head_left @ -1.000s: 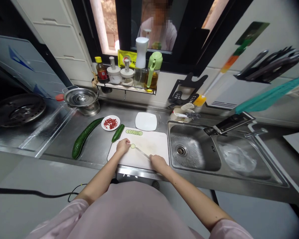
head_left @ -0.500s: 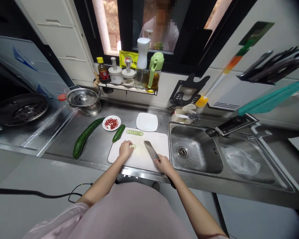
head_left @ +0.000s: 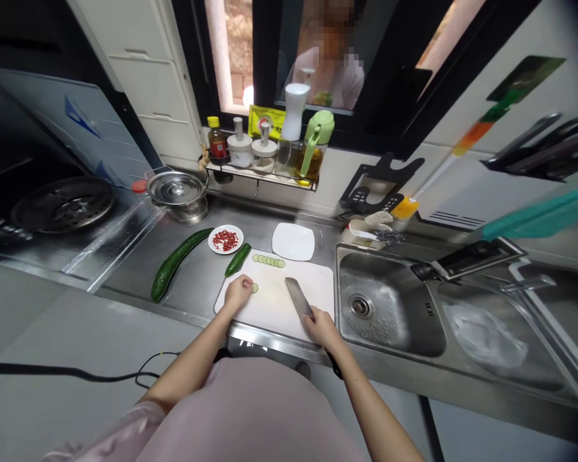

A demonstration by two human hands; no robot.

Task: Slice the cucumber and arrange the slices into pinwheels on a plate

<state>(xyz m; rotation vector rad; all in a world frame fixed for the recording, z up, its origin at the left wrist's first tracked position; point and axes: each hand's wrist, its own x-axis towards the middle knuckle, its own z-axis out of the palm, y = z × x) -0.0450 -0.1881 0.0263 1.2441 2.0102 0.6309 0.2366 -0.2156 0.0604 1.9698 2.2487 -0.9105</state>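
One loose cucumber slice (head_left: 255, 288) lies on the white cutting board (head_left: 274, 312), just beside the fingertips of your left hand (head_left: 238, 292). Those fingers are curled in; you cannot tell whether they pinch anything or touch the slice. Your right hand (head_left: 322, 328) is clamped on the handle of the knife (head_left: 297, 297), its blade over the board and pointing away from you. Near the board's far edge, you have an overlapping row of slices (head_left: 268, 261). The short cucumber piece (head_left: 237, 260) rests at the far left corner, and a long cucumber (head_left: 176, 268) lies farther left on the steel worktop (head_left: 130, 263).
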